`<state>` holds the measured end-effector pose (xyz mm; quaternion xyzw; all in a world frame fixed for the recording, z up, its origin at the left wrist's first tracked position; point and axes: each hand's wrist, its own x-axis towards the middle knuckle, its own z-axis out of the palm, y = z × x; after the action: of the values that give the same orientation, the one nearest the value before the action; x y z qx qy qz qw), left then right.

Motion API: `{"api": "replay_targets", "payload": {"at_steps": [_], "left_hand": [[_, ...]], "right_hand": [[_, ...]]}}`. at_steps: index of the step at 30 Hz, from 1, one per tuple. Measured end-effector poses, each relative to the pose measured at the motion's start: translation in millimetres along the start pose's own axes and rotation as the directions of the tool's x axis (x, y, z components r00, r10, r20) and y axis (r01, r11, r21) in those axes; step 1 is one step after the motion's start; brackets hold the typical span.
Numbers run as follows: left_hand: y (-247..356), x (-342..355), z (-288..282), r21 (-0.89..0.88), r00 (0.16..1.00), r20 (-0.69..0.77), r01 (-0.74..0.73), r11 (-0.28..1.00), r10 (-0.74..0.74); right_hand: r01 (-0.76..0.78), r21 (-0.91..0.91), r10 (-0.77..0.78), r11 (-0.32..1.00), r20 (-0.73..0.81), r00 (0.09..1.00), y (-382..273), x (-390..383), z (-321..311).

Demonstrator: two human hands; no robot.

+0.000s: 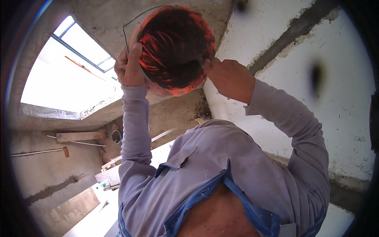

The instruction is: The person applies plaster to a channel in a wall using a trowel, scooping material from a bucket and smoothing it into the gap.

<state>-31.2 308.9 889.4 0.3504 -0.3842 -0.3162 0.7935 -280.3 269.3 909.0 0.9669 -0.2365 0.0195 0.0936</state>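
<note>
An orange-red bucket (185, 90) is tilted so that its mouth shows. Dark, wet-looking residue with streaks coats its inside. My left hand (132, 68) grips the rim on the left, thumb on the inner side. Close to that hand, the thin wire handle (125, 33) arcs up around the far side of the rim. At the right edge of the mouth is my right hand (229, 79), closed with its fingers curled inward. What those fingers hold is hidden; a dark, blurred shape lies in the bucket beside them.
A white wall (316, 106) with grey plastered channels rises on the right. To the left is a bright window opening (67, 75) with a blue frame. Lower left, a wooden board (81, 136), pale rods and a round green-rimmed item (116, 136) lie by the concrete wall.
</note>
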Motion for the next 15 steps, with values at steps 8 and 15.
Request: {"api": "replay_targets", "payload": {"at_steps": [8, 15], "left_hand": [[-5.1, 0.9, 0.3, 0.324, 0.972, 0.048, -0.234, 0.917, 0.231], [-4.0, -3.5, -3.7, 0.299, 0.960, 0.023, -0.271, 0.915, 0.277]], "right_hand": [[-0.202, -0.076, 0.201, 0.976, -0.022, 0.979, 25.3, 0.1, -43.0], [-0.058, 0.137, 0.030, 0.989, 0.199, 0.980, -5.4, -9.8, -21.7]]}}
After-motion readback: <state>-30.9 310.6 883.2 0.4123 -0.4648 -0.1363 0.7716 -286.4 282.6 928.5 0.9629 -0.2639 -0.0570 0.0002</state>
